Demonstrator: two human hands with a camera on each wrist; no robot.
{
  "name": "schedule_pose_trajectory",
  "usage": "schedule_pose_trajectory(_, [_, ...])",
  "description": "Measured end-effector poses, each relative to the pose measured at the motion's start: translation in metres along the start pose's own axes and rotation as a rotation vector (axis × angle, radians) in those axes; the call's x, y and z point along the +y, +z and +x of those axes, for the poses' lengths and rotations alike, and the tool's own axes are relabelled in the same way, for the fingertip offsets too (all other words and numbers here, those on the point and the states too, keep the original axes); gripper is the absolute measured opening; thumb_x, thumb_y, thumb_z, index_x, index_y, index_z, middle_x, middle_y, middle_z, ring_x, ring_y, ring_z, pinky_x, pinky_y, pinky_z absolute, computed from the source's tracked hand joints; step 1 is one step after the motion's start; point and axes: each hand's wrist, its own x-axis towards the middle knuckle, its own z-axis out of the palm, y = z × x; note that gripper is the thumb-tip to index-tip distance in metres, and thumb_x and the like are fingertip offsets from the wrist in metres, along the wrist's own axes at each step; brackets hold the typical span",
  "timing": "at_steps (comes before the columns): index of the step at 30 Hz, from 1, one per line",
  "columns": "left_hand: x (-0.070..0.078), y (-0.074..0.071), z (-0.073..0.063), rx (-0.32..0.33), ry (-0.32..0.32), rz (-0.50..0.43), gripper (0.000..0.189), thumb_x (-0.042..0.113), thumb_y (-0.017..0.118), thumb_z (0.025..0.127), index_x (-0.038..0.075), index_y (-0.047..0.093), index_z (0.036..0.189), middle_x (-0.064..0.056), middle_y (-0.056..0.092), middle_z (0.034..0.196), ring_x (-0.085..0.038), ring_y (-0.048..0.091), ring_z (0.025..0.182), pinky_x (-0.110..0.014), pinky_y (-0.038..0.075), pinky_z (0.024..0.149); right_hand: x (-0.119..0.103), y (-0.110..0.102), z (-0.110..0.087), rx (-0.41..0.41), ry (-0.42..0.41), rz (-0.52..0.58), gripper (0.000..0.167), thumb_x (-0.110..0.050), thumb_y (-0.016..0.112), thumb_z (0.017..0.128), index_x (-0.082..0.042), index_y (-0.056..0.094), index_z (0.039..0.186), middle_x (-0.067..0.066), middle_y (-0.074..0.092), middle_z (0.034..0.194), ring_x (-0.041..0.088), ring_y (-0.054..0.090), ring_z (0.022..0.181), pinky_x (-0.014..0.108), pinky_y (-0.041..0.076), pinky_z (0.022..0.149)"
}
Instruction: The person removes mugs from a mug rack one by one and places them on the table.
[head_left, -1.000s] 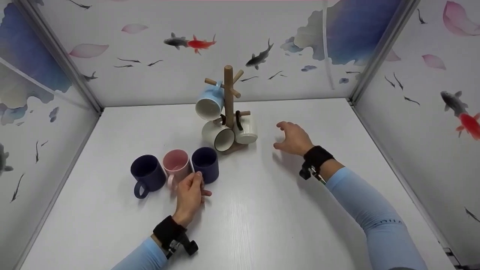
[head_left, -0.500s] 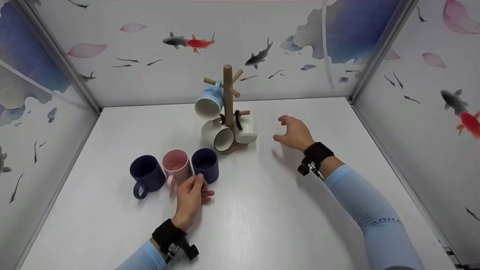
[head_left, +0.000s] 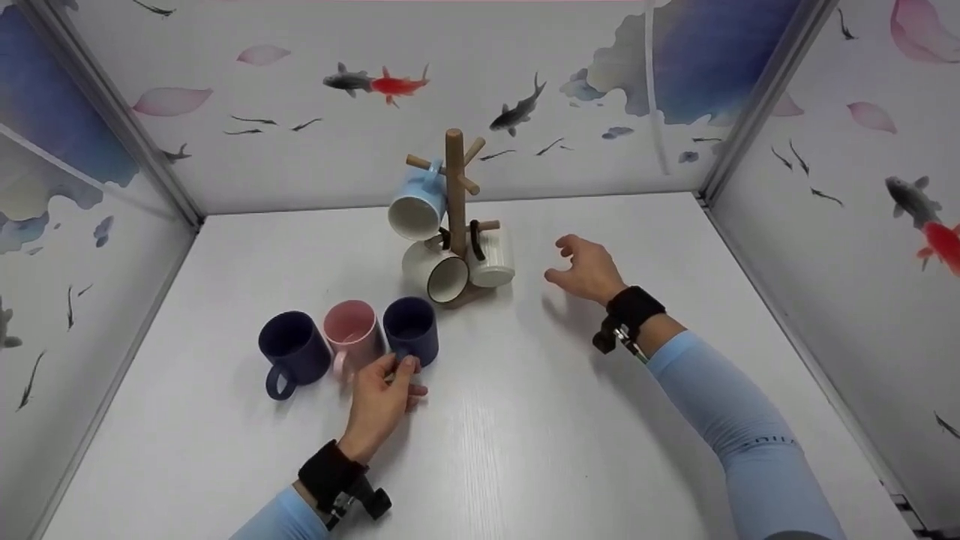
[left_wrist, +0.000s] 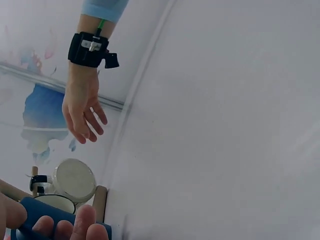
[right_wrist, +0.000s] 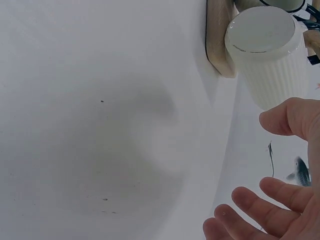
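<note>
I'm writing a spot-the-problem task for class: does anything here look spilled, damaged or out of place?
Nothing major: just a few dark specks on the table, too small to identify. The pink mug and two dark mugs stand upright, and no spill or breakage shows.

Back wall [head_left: 300, 169]: printed fish [head_left: 396, 85], perhaps koi.

3 white walls [head_left: 300, 176], printed with fish [head_left: 517, 112], petals [head_left: 172, 102] and blue patches [head_left: 720, 60], enclose a white table [head_left: 540, 450]. Grey posts [head_left: 124, 112] mark 2 corners. Light glints on the table.
</note>
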Motion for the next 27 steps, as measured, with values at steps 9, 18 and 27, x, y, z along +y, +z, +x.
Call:
schedule_pose_trajectory(9, [0.014, -0.018, 0.003, 0.010, 0.266, 0.533, 0.010, 0.017, 0.078, 0.101, 0.008, 0.078, 0.098, -0.006, 0.074, 0.081, -0.008, 0.059, 0.061, -0.022, 0.045, 0.059, 0.001, 0.002, 0.002, -0.021, 0.000, -0.005, 0.071, -0.034, 0.075, 0.097, -0.001, 0.056, 0.158, 0.026, 0.066, 0.154, 0.045, 0.065, 0.140, 0.058, 0.057, 0.116])
schedule_pose_trajectory(18, [0.042, -0.031, 0.006, 0.046, 0.411, 0.847, 0.017, 0.022, 0.081, 0.098, 0.006, 0.082, 0.092, -0.012, 0.081, 0.086, -0.020, 0.068, 0.069, -0.043, 0.060, 0.067, 0.002, 0.002, 0.001, -0.018, 0.005, 0.006, 0.071, -0.033, 0.076, 0.098, -0.001, 0.056, 0.158, 0.026, 0.067, 0.154, 0.045, 0.066, 0.139, 0.058, 0.057, 0.115])
schedule_pose_trajectory(27, [0.066, -0.032, 0.015, 0.090, 0.476, 0.925, 0.023, 0.024, 0.079, 0.099, 0.008, 0.077, 0.083, -0.005, 0.065, 0.068, -0.020, 0.058, 0.060, -0.038, 0.050, 0.054, -0.001, 0.001, 0.001, -0.020, 0.001, 0.013, 0.071, -0.034, 0.077, 0.097, 0.000, 0.057, 0.157, 0.026, 0.067, 0.152, 0.045, 0.066, 0.138, 0.059, 0.057, 0.115])
